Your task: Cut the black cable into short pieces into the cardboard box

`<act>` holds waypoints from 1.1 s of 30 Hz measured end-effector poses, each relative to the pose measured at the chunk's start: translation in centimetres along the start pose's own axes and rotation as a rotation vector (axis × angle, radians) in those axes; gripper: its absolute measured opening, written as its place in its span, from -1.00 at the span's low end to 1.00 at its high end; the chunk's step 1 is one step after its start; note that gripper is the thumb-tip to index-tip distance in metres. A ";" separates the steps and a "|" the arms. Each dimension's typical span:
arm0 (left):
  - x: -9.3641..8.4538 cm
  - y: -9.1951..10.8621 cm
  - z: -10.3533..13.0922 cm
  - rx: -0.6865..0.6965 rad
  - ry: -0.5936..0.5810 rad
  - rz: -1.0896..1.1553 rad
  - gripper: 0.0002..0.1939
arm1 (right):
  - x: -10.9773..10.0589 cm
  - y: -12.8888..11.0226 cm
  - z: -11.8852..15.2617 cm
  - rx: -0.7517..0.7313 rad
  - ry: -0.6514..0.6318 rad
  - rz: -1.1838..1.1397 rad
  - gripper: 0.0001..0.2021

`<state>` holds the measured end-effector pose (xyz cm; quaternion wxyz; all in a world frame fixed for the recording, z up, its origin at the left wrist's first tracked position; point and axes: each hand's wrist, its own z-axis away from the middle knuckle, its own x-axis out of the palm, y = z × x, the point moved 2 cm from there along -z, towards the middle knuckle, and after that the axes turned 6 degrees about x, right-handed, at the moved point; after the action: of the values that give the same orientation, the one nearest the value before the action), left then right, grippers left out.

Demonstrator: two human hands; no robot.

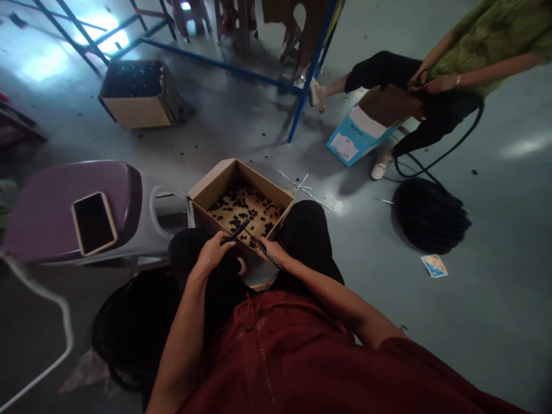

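Note:
Fingers closed, my left hand [214, 251] grips a black tube [240, 228] whose free end points up and right over an open cardboard box [207, 188]. My right hand [272, 253] is closed around dark scissors [276, 263], with their blades reaching left close to the tube; whether they touch it is too small to tell. Many short black pieces [241, 217] lie scattered on the bottom of the box, which stands on the floor in front of my knees.
A phone [94, 223] lies on a purple stool [47, 195] at left. A coil of black tubing [431, 215] sits on the floor at right. Beyond are a blue carton [351, 138], a seated person [487, 52], a filled cardboard box [133, 109] and a blue metal frame [224, 66].

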<state>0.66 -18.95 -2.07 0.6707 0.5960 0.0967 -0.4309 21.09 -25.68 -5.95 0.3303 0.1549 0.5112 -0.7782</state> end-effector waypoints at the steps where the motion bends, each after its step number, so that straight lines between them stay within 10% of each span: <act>1: 0.0 0.0 0.0 0.005 -0.006 -0.017 -0.63 | 0.0 0.1 0.1 -0.008 -0.001 -0.001 -0.80; 33: 1.7 -1.5 -4.1 0.033 -0.015 -0.065 -0.71 | 0.2 1.7 -1.6 0.158 0.002 0.174 -0.74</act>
<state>2.25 -16.00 -5.36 0.6472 0.6001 0.1038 -0.4586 21.94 -24.73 -7.87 0.3829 0.2253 0.4331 -0.7842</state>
